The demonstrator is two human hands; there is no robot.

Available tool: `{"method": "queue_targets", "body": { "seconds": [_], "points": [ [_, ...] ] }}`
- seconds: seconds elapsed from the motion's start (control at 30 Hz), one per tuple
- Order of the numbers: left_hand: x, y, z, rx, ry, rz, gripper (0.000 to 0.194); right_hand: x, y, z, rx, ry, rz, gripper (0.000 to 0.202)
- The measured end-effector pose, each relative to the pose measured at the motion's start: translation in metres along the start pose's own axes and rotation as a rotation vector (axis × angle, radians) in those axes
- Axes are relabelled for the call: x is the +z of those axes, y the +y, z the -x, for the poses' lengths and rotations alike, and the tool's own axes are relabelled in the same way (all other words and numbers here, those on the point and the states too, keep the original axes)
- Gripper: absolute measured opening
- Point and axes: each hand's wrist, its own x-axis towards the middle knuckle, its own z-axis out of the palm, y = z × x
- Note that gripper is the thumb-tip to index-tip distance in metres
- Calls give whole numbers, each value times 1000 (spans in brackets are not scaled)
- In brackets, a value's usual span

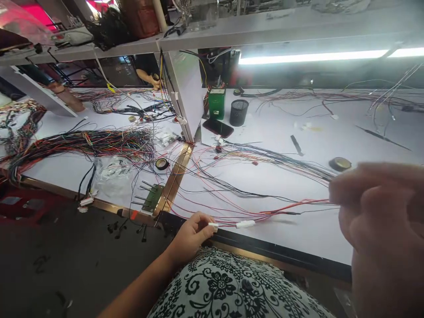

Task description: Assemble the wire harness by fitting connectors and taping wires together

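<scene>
My left hand (195,232) is at the bench's front edge, its thumb and forefinger pinched on a small white connector (213,226). Thin dark red wires run rightward from that connector, and a second white connector (245,224) lies just beside it. These wires join red and orange wires (291,205) that pass behind my right hand. Large and somewhat blurred, my right hand (380,212) is raised close to the camera at the right. Its fingers are curled and pressed together; whatever they hold is hidden. A grey-blue wire bundle (281,159) lies beyond.
Black tape rolls (340,164) (162,164), a phone (218,128), a green box (217,104), a mesh cup (239,112) and tweezers (382,137) lie around. A thick wire bundle (86,143) and a green pin board (152,197) are leftward. Another person's hand (154,81) shows behind.
</scene>
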Motion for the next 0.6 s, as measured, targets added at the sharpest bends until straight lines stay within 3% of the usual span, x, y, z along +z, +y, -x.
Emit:
{"method": "queue_targets", "body": {
  "seconds": [0.07,0.2,0.3,0.37,0.43,0.53,0.6],
  "points": [
    [2,9,-3,-119,-3,192,23,-1,0,6,9,-62,-55,24],
    [8,22,-8,-230,-143,366,37,15,10,20,-191,-464,-71,30],
    [12,32,-9,-210,-204,373,44,39,21,38,-208,-538,-15,25],
    [15,38,-9,-74,-162,170,39,53,30,53,-156,-528,0,21],
    [17,42,-12,185,-86,-177,24,63,39,67,-72,-502,-2,15],
    [19,44,-20,551,3,-651,19,68,49,82,38,-485,-11,10],
    [20,43,-25,662,27,-817,20,69,52,86,66,-502,-26,11]
  ]
}}
